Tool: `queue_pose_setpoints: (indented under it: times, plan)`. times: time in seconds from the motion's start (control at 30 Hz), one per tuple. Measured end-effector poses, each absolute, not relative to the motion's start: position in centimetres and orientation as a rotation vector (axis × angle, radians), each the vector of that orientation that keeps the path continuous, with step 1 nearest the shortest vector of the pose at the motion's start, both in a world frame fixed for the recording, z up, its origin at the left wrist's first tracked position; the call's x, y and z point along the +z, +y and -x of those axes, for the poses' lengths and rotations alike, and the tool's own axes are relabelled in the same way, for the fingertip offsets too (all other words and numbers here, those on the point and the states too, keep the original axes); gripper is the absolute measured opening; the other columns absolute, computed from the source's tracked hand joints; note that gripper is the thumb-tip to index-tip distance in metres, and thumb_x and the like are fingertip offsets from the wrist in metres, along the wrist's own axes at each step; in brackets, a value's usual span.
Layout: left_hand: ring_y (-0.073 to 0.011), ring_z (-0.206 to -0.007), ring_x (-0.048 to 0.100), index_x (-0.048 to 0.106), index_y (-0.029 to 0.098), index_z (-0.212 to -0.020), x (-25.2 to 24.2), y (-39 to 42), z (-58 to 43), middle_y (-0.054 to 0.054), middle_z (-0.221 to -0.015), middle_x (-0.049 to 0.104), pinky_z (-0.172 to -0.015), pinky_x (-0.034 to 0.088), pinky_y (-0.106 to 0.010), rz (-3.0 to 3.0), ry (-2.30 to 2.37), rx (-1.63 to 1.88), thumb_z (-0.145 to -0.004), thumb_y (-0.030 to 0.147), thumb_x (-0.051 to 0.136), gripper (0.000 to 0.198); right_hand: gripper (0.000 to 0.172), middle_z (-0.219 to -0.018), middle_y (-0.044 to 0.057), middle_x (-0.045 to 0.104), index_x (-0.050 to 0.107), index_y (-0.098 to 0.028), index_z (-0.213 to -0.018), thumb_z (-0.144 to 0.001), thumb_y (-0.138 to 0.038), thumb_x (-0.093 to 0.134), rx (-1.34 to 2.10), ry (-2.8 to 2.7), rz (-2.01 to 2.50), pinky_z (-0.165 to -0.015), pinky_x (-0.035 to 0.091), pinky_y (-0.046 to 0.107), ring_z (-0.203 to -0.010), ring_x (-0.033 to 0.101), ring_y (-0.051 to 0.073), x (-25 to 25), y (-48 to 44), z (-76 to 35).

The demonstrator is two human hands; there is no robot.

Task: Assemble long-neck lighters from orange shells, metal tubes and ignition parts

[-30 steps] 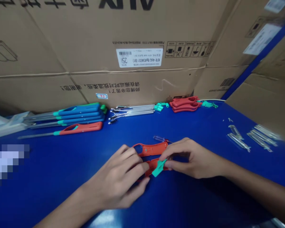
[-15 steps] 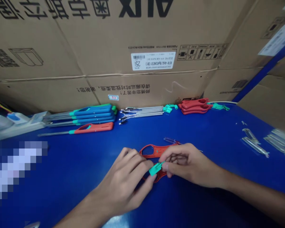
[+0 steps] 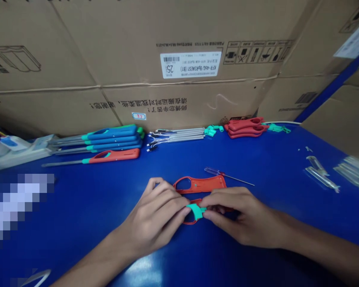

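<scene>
My left hand (image 3: 154,217) and my right hand (image 3: 242,215) meet at the middle of the blue table. Between their fingertips is a teal plastic piece (image 3: 196,211), seated against the end of an orange plastic handle shell (image 3: 189,220). The left fingers hold that shell, and most of it is hidden under my hands. The right thumb and fingers pinch the teal piece. Just above lies a second orange handle shell (image 3: 200,184), touching neither hand. Beyond it rests a small screwdriver (image 3: 224,175) with a clear blue handle.
Along the back edge lie blue long-handled lighters (image 3: 110,139), an orange one (image 3: 113,156), metal rods (image 3: 176,135), teal parts (image 3: 211,130) and stacked orange shells (image 3: 245,127). Metal-and-clear parts (image 3: 321,178) lie at right. Cardboard cartons (image 3: 137,59) stand behind the table (image 3: 77,199).
The view has tilted and shifted slightly. The screwdriver and upper orange shell now show fully, with my right hand lower. The teal piece has moved from a slanted position to sit against the lower shell's end.
</scene>
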State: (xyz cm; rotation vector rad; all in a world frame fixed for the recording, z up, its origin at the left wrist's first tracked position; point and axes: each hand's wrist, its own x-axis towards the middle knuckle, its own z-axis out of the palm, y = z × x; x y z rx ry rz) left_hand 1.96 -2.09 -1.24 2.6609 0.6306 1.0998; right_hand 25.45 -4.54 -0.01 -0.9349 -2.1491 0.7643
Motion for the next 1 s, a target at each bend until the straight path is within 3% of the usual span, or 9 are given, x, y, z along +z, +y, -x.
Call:
queue_pose_setpoints:
  times: [0.13,0.37,0.73,1.0]
  plan:
    - [-0.0175,-0.08,0.058,0.063,0.016,-0.1,-1.48,-2.21,-2.11,-0.004,-0.085,0.069,-0.08,0.043,-0.039,-2.619,0.633,1.078,-0.091,0.009,0.062,0.011,0.013,-0.075,0.0,0.073,0.071,-0.018,-0.097,-0.094,-0.017,0.058,0.712,-2.167,0.907,-0.061,0.05,0.019,-0.061,0.063,0.009,-0.27,-4.41,-25.5]
    - [-0.0178,-0.08,0.056,0.063,0.016,-0.093,-1.4,-2.62,-2.29,-0.004,-0.082,0.067,-0.082,0.043,-0.041,-2.566,0.619,1.075,-0.091,0.014,0.065,0.003,0.015,-0.093,0.003,0.078,0.071,-0.019,-0.101,-0.094,-0.014,0.058,0.689,-2.161,0.844,-0.078,0.055,0.021,-0.082,0.073,0.012,-0.38,-4.57,-25.36]
    - [-0.0182,-0.081,0.056,0.063,0.012,-0.094,-1.02,-2.31,-2.06,-0.006,-0.084,0.067,-0.082,0.043,-0.041,-2.613,0.566,1.015,-0.085,0.002,0.063,0.014,0.013,-0.08,0.001,0.076,0.072,-0.014,-0.097,-0.09,-0.011,0.062,0.632,-2.151,0.837,-0.065,0.05,0.017,-0.062,0.064,0.008,-0.63,-4.53,-25.36]
    - [-0.0184,-0.079,0.055,0.063,0.013,-0.092,-0.95,-2.53,-2.02,-0.006,-0.083,0.067,-0.08,0.043,-0.042,-2.61,0.584,1.029,-0.083,0.0,0.061,0.015,0.016,-0.072,0.001,0.07,0.072,-0.013,-0.095,-0.095,-0.016,0.057,0.79,-2.182,0.918,-0.062,0.047,0.02,-0.06,0.059,0.009,-0.36,-4.55,-25.44]
